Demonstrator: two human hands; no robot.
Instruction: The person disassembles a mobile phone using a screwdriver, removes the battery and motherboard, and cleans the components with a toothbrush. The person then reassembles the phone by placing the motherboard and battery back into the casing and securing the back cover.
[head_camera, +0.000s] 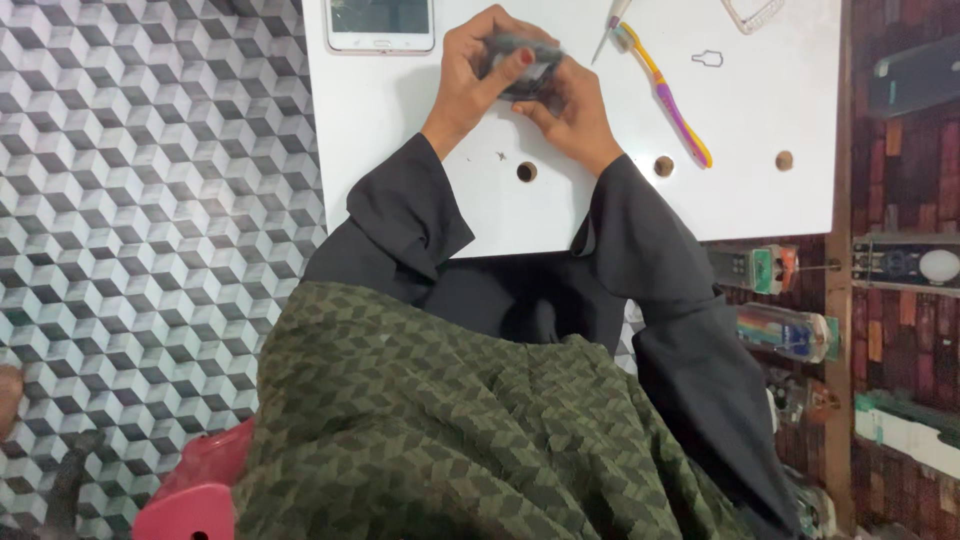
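While both wrists rest on the white desk (400, 150), the left hand (475, 75) and right hand (575, 115) clasp a small dark, blurred device (520, 65) between them.

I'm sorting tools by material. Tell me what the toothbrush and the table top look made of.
Toothbrush: likely plastic, glossy yellow and purple handle with a moulded curve.
Table top: smooth matt white board, perhaps laminate or painted wood; the round holes show brown inside, hinting at wood.

The small dark object (520, 68) is blurred and mostly covered by both hands' grip, so its kind cannot be told. The phone (381, 24) and clear plastic piece (752, 13) are cut off by the top edge.
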